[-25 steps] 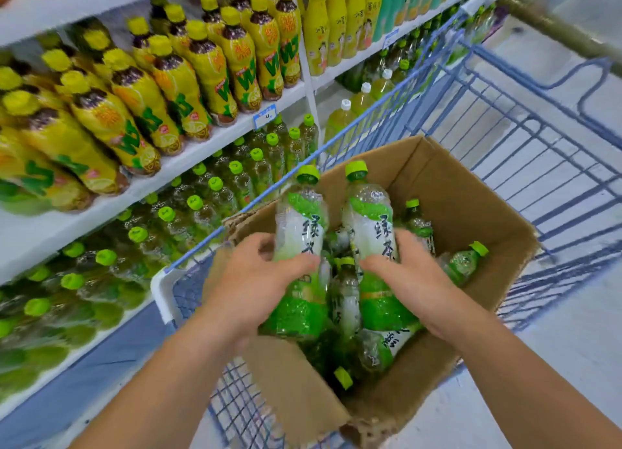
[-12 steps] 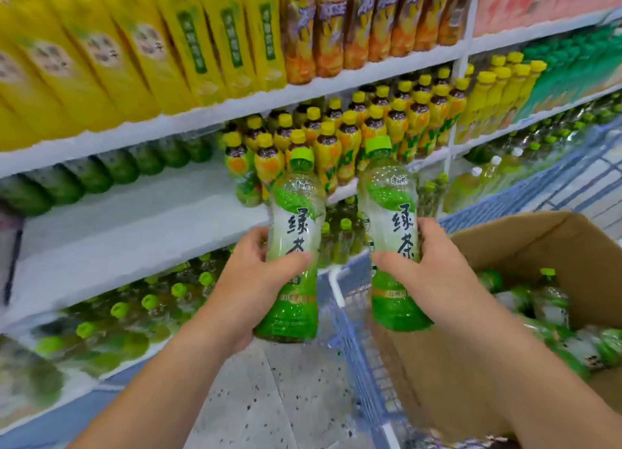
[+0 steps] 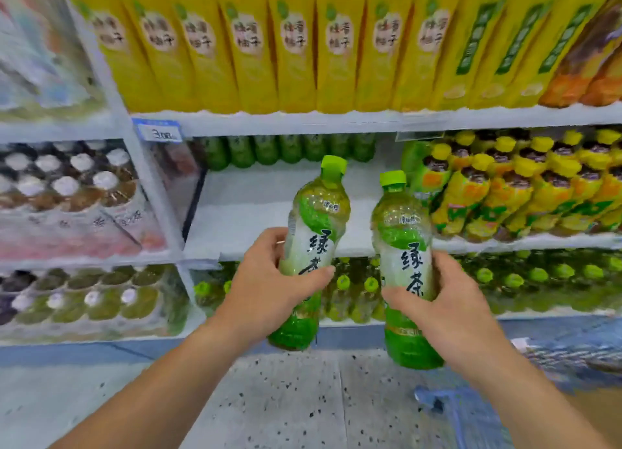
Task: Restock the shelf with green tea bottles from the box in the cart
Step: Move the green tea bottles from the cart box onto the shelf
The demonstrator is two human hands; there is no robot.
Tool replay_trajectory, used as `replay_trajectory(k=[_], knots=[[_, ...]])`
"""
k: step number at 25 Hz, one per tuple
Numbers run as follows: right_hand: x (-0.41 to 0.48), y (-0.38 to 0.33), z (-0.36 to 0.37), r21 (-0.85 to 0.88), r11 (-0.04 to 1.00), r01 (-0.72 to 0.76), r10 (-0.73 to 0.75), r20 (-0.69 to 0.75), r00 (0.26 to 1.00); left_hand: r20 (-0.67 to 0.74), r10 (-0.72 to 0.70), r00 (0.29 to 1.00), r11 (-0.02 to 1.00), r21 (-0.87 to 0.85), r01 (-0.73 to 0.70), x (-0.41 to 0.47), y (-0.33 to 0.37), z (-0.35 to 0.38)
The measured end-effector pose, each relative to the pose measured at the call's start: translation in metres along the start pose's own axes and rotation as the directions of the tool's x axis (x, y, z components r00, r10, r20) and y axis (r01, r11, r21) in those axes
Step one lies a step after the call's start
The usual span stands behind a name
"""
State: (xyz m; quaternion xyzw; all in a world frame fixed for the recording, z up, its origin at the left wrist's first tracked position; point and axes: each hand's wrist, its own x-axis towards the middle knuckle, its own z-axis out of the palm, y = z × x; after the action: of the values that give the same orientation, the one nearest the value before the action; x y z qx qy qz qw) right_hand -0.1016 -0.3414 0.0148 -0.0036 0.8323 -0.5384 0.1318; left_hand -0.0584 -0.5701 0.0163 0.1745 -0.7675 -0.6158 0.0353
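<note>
Two green tea bottles held up in front of the shelving, one per hand. Left hand (image 3: 266, 287) wrapped round the middle of the left bottle (image 3: 316, 226), thumb across the label, fingers curled behind, cap end leaning a bit to the right. Right hand (image 3: 447, 314) gripping the right bottle (image 3: 404, 246) the same way at label height, pretty much upright. Bottles close together but not touching, both in the air right in front of a bare white stretch of the middle shelf (image 3: 255, 213). Row of green bottles (image 3: 289, 149) way at the back of that stretch, crowd of yellow-capped bottles (image 3: 505, 186) just to the right. Tall yellow bottles (image 3: 292, 45) one shelf up, blue price tag (image 3: 158, 132) on that shelf's edge, green-capped bottles (image 3: 353, 287) one level down. Corner of the blue cart (image 3: 437, 398) bottom right over the speckled floor (image 3: 286, 398). Edges kinda blurry.
</note>
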Motion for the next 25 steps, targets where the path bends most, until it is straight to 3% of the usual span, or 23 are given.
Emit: replay_trajectory(k=[7,14,20,25], knots=[[0.078,0.012,0.098,0.024,0.996,0.085,-0.087,0.111,0.99,-0.157,-0.031,0.987,0.998,-0.066,0.021,0.057,-0.062,-0.043],[0.157,-0.004,0.194,0.026,0.966,0.259,-0.26,0.126,0.957,-0.342,0.108,0.933,0.993,-0.012,-0.12,0.13,-0.107,-0.102],[0.21,-0.019,0.252,0.035,0.914,0.403,-0.405,0.052,0.913,-0.398,0.204,0.894,0.976,0.01,-0.218,0.194,-0.118,-0.137],[0.231,0.0,0.273,0.048,0.861,0.506,-0.508,0.051,0.86,-0.356,0.296,0.886,0.951,0.021,-0.309,0.213,-0.147,-0.138]])
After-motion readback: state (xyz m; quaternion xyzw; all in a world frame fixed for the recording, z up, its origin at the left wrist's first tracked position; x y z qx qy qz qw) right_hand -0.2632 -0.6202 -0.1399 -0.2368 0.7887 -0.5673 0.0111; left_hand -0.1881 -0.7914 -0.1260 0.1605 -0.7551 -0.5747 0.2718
